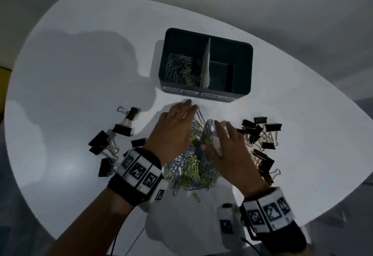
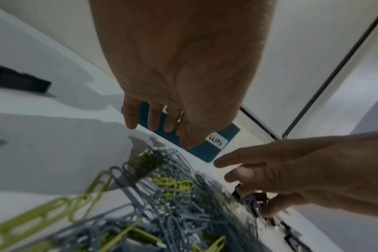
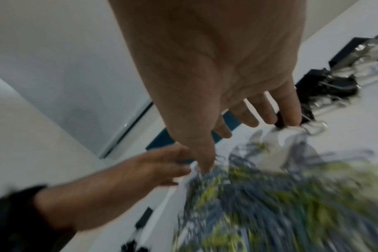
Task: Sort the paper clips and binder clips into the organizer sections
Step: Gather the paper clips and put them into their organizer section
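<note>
A heap of blue and yellow-green paper clips [image 1: 191,165] lies on the white table between my hands. My left hand [image 1: 177,126] hovers over the heap's left side, fingers straight and spread, holding nothing. My right hand [image 1: 226,140] is over the heap's right side, fingers extended, thumb touching the clips. The dark blue organizer [image 1: 204,64] stands beyond; its left section, labelled paper clips, holds several paper clips [image 1: 181,68], its right section looks bare. Black binder clips lie in a left group [image 1: 113,140] and a right group [image 1: 260,132]. The left wrist view shows the paper clips [image 2: 162,196] below my left hand [image 2: 158,119].
A white divider [image 1: 206,64] splits the organizer. The white table [image 1: 70,74] has a curved front edge close to my wrists. The right wrist view is blurred; it shows my right hand [image 3: 244,122] near binder clips [image 3: 334,81].
</note>
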The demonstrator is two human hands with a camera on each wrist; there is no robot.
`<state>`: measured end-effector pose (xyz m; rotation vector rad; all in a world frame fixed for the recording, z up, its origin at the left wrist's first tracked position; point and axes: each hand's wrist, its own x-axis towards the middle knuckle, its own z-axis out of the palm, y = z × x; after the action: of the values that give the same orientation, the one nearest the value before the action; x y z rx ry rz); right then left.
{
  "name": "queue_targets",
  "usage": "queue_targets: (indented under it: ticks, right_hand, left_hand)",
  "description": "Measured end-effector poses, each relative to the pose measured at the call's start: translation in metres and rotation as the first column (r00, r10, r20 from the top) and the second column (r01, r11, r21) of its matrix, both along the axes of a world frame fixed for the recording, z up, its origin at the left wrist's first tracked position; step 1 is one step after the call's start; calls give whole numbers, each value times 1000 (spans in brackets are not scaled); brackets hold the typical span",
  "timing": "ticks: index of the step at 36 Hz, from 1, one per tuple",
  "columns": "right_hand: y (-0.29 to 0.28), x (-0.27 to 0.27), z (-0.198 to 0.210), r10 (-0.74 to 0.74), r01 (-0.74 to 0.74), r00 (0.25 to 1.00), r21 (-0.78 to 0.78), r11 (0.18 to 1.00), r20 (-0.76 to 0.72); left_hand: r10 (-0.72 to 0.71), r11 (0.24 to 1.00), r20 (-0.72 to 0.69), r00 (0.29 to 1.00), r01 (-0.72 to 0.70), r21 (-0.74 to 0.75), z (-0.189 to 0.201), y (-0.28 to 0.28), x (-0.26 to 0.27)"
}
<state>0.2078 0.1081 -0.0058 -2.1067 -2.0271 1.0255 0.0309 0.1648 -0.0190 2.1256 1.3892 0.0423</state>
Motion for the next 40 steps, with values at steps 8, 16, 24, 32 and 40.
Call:
queue_targets:
  ticks: [8,16,24,32,40]
  right_hand:
    - [-13,-18,-7,93,-92,991,5,996,-95]
    - [-17,4,-14,145,-141,988,81,987,-49]
    - [-3,-10,-21,113,-101,993,220,970,-43]
    - [12,-2,-22,95,-52,985,268,962,-148]
    - [14,13,-3,34,62,966,357,932,-255]
  left_hand:
    - [-192,981,-7,981,192,-24,-1,1,4]
    - [-142,984,-131,981,125,-128,10,-16,-23]
    - [-48,998,-22,999,47,-46,-7,-21,-11]
    - [35,999,113,993,-34,-10,-5,-14,-14]
    - [105,992,272,957,-121,42,14,-4,-27]
